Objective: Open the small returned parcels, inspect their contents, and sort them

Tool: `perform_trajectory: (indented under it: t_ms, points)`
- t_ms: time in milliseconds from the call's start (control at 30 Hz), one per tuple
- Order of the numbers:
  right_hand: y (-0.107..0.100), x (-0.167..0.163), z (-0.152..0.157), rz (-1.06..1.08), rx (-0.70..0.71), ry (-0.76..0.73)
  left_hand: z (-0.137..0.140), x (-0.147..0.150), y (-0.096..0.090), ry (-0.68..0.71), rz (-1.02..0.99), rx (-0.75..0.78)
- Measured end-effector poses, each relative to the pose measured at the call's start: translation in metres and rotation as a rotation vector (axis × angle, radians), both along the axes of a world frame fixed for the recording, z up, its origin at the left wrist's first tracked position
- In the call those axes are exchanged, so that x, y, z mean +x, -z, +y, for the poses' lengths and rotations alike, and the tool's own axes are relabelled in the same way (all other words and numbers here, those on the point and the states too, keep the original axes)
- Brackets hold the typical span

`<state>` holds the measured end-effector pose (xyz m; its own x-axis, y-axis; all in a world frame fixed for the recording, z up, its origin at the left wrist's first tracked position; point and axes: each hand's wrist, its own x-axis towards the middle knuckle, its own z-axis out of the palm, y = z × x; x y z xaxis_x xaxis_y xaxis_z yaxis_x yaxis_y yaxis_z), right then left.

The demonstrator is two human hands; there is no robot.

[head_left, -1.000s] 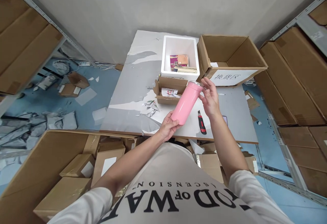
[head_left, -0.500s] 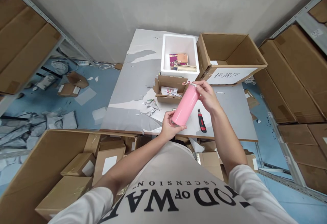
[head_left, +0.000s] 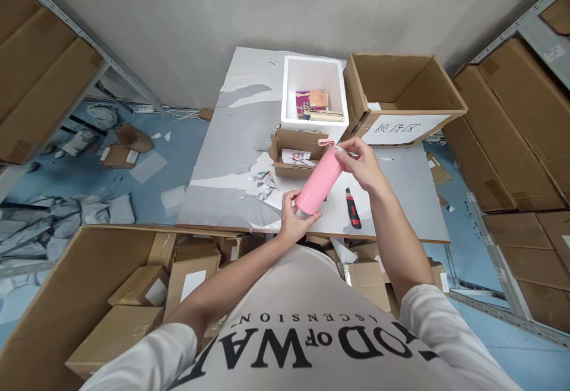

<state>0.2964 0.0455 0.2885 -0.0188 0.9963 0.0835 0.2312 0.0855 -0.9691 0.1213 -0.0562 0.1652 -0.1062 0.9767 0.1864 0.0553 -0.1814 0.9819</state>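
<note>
A pink thermos bottle (head_left: 321,180) with a silver base and a small strap loop at its top is held tilted above the table. My left hand (head_left: 294,220) is closed around the base end. Near the strap, my right hand (head_left: 360,163) grips the top end with fingers and thumb. Just behind the bottle stands an open small cardboard box (head_left: 294,171) with printed paper inside. A red and black utility knife (head_left: 352,209) lies on the table beneath my right forearm.
At the back of the table (head_left: 214,183) are a white foam box (head_left: 289,91) with books and a large open carton (head_left: 360,119) with a handwritten label. Torn paper scraps (head_left: 262,184) lie left of the small box. Boxes fill a big carton (head_left: 120,232) at front left.
The bottle has turned slightly in my hands, so its silver base and the strap loop show more. Both hands still hold it; the camera view has shifted a little.
</note>
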Motion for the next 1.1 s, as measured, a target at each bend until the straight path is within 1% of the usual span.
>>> perform_trajectory:
  t_ms: [67, 133, 200, 267, 333, 400, 467, 533, 567, 633, 700, 733, 933, 1100]
  points:
    - [0.000, 0.001, 0.000, 0.002, 0.062, 0.021, 0.004, -0.004, 0.003, 0.012, -0.001, 0.002]
    - [-0.002, 0.005, -0.002, 0.001, 0.156, 0.052, 0.010, -0.010, 0.009, 0.034, 0.025, -0.001]
    - [-0.002, 0.010, -0.005, -0.006, 0.273, 0.108, 0.016, -0.018, 0.016, 0.069, 0.115, -0.031]
    - [0.001, 0.016, -0.012, -0.031, 0.385, 0.167, 0.022, -0.025, 0.024, 0.134, 0.247, -0.085]
    - [0.008, 0.021, -0.021, -0.079, 0.467, 0.210, 0.029, -0.030, 0.030, 0.218, 0.366, -0.136]
    - [0.018, 0.025, -0.032, -0.153, 0.514, 0.239, 0.035, -0.032, 0.035, 0.297, 0.435, -0.144]
    - [0.028, 0.029, -0.042, -0.236, 0.546, 0.258, 0.041, -0.031, 0.038, 0.364, 0.449, -0.092]
    - [0.037, 0.031, -0.051, -0.304, 0.580, 0.261, 0.046, -0.028, 0.042, 0.403, 0.406, -0.043]
    - [0.041, 0.032, -0.054, -0.328, 0.597, 0.257, 0.048, -0.026, 0.045, 0.401, 0.370, -0.053]
    - [0.046, 0.032, -0.057, -0.354, 0.629, 0.241, 0.054, -0.022, 0.050, 0.352, 0.301, -0.145]
    - [0.051, 0.030, -0.057, -0.355, 0.660, 0.221, 0.060, -0.018, 0.054, 0.301, 0.282, -0.225]
    - [0.053, 0.029, -0.057, -0.349, 0.673, 0.214, 0.063, -0.016, 0.055, 0.286, 0.298, -0.234]
    - [0.058, 0.023, -0.057, -0.337, 0.728, 0.188, 0.074, -0.011, 0.051, 0.234, 0.499, -0.192]
    - [0.058, 0.027, -0.059, -0.325, 0.729, 0.118, 0.076, -0.008, 0.048, 0.219, 0.531, -0.158]
